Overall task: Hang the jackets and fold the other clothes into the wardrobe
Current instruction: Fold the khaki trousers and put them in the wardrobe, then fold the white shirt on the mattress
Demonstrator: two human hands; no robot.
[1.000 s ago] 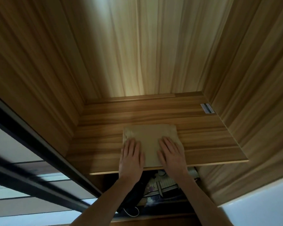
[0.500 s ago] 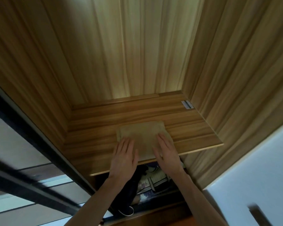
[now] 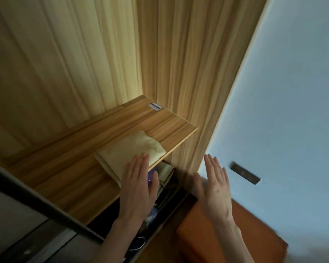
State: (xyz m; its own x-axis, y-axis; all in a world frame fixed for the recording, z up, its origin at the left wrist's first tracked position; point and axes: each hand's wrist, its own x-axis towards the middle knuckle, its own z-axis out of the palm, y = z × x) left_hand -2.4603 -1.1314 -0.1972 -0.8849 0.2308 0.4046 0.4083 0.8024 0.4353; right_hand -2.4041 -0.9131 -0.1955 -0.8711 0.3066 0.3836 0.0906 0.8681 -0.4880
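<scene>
Our left hand (image 3: 137, 188) flat, fingertips perhaps touching the folded cloth (image 3: 129, 150) on the shelf (image 3: 68, 168), our right hand (image 3: 215, 185) spread, empty, beside it

- A pale blue wall (image 3: 292, 92) is running up the right side, with soft light falling on it.
- A dark metal plate (image 3: 244, 173) is sitting on that wall.
- An orange-brown wooden surface (image 3: 254, 234) is showing at the lower right.
- A dark sliding-door rail (image 3: 36, 198) is crossing the lower left.
</scene>
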